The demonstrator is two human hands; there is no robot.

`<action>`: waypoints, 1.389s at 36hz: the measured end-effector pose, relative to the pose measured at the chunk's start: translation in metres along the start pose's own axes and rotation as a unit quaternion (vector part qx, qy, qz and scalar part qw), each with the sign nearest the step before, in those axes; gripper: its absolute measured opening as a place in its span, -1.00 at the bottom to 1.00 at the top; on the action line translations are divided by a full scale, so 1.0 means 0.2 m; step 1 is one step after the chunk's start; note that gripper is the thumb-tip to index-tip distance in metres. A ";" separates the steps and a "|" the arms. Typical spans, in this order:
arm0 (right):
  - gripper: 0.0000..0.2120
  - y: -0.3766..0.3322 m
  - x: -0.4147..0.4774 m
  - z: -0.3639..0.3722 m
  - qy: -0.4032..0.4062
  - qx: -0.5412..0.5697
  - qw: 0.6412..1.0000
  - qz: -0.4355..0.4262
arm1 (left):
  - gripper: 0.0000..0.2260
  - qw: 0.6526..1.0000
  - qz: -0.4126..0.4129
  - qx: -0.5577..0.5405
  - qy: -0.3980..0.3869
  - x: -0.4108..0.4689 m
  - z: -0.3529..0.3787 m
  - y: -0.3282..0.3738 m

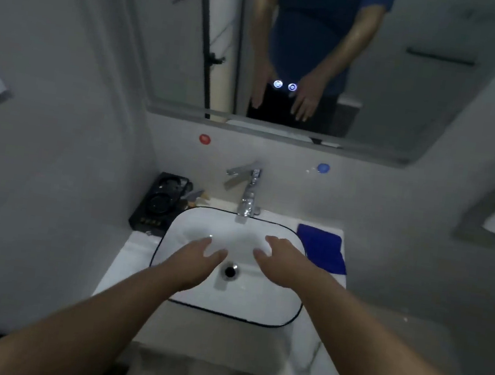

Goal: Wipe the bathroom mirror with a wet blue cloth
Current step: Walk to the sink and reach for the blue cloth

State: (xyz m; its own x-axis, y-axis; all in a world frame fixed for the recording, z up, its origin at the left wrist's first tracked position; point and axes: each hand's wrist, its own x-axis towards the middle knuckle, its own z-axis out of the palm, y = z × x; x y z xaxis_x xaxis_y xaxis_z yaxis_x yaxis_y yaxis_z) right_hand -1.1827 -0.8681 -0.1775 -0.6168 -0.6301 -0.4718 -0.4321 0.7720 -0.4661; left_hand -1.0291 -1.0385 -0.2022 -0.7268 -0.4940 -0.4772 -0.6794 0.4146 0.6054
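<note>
Dim bathroom, both hands (198, 262) (280, 264) empty & spread over sink (254, 317): grab blue cloth (323, 249) at frame center-right w/ right, wet under tap (247, 193) first.

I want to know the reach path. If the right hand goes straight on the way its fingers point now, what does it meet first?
Probably the faucet. The right hand hovers open over the sink, fingers pointing up-left toward the spout; depth is unclear. The blue cloth lies off to its right.

A pale marbled countertop (310, 346) carries a white basin (275, 304) with a dark rim — a chrome tap (248, 197) behind it, a black tray (159, 204) at its left, a folded blue cloth (324, 249) at its right.
</note>
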 end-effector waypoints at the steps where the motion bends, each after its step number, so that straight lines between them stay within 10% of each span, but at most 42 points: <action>1: -0.34 0.02 0.02 -0.02 0.007 0.010 1.000 0.015 | -0.28 1.000 0.006 0.003 -0.013 0.07 -0.01 0.03; 18: -0.65 0.78 0.58 -0.10 0.205 0.257 0.925 0.190 | -0.32 0.996 0.024 0.014 -0.090 0.52 0.14 0.51; 25: -0.56 1.12 0.98 -0.02 0.105 0.249 0.947 0.171 | -0.37 0.995 -0.055 -0.044 -0.064 0.60 0.14 0.50; 29: -0.90 1.35 1.19 0.16 0.002 0.148 0.967 0.209 | -0.37 0.996 -0.061 -0.042 -0.047 0.66 0.19 0.47; 33: -0.22 1.39 1.20 0.27 -0.007 0.038 0.970 0.242 | -0.35 0.995 -0.060 -0.003 -0.083 0.65 0.23 0.48; 37: -0.28 1.36 1.19 0.24 0.000 0.039 0.964 0.263 | -0.32 0.990 -0.046 0.062 -0.121 0.63 0.27 0.51; 41: -0.64 1.38 1.19 0.17 0.026 0.188 0.939 0.289 | -0.41 0.985 -0.027 0.084 -0.150 0.63 0.27 0.54; 50: -0.77 1.02 0.69 -0.33 0.242 0.414 0.836 0.265 | -0.47 0.976 -0.019 0.100 -0.192 0.66 0.26 0.46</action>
State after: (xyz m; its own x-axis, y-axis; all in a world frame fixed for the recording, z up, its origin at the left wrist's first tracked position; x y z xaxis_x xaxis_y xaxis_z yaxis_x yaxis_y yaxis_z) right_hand -1.3993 -0.7913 -0.2880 -0.8583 0.0444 -0.5112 0.4664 0.4828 -0.7412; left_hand -1.1929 -1.0258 -0.2429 -0.6587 -0.2054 -0.7238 -0.6850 0.5616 0.4640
